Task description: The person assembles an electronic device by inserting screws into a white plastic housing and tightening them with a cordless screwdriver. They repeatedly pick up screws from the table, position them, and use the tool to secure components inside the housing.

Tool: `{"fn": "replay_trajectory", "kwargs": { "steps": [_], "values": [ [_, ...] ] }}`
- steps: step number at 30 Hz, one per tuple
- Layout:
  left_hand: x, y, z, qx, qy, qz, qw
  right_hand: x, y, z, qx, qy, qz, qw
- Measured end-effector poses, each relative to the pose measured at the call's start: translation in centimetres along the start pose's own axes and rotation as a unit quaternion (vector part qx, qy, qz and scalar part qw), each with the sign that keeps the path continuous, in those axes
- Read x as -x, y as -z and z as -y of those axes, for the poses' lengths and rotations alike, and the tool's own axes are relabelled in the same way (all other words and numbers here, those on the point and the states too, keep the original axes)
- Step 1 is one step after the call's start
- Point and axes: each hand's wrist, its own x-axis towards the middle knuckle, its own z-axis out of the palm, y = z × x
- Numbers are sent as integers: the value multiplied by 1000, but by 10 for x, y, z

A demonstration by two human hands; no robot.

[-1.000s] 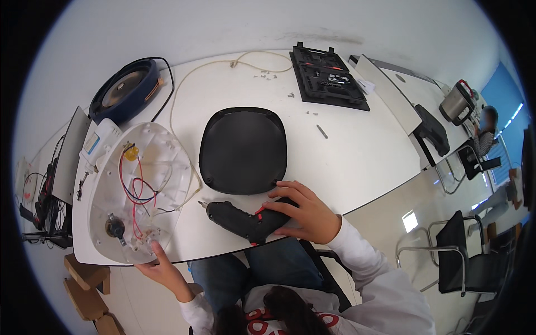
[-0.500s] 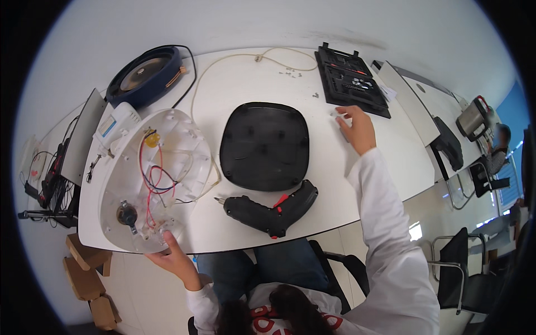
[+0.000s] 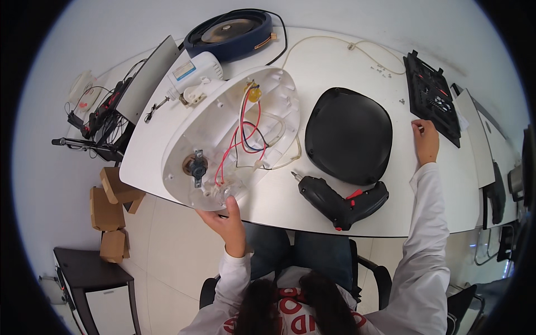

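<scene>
My left hand (image 3: 226,223) grips the near rim of a white plastic appliance housing (image 3: 181,142), thumb on top, fingers hidden underneath. Inside the housing run red, dark and white wires (image 3: 241,134), with a yellow round part (image 3: 254,95) at the far end and a dark round component (image 3: 195,166) on a metal bracket near my hand. My right hand (image 3: 426,139) is at the table's right, beside the open black tool case (image 3: 432,97). Its fingers are pinched together; whatever is between them cannot be made out.
A black rounded-square plate (image 3: 349,137) lies mid-table, with a black-and-red cordless screwdriver (image 3: 343,204) in front. Small screws (image 3: 381,70) lie near a pale cord (image 3: 318,38). Behind the housing are a blue round appliance (image 3: 229,36) and a white bottle (image 3: 195,70).
The view has turned left, so the tabletop things appear farther right. My right hand's fingers have drawn closer together beside the tool case. My left hand keeps its grip on the housing.
</scene>
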Motion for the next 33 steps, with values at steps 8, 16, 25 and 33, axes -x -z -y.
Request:
{"fn": "replay_trajectory", "kwargs": {
  "steps": [8, 16, 25, 33],
  "values": [
    [-1, -2, -7, 18, 31, 20, 999, 1, -1, -8, -17, 8, -13, 1000],
    [-1, 0, -7, 12, 35, 26, 999, 2, 2, -2, -32, -8, -4, 999],
    [0, 2, -8, 24, 35, 24, 999, 4, 3, -2, -46, -5, 3, 999],
    [2, -1, 1, 17, 47, 6, 999, 3, 1, -12, -68, 15, 1, 998]
  ]
}}
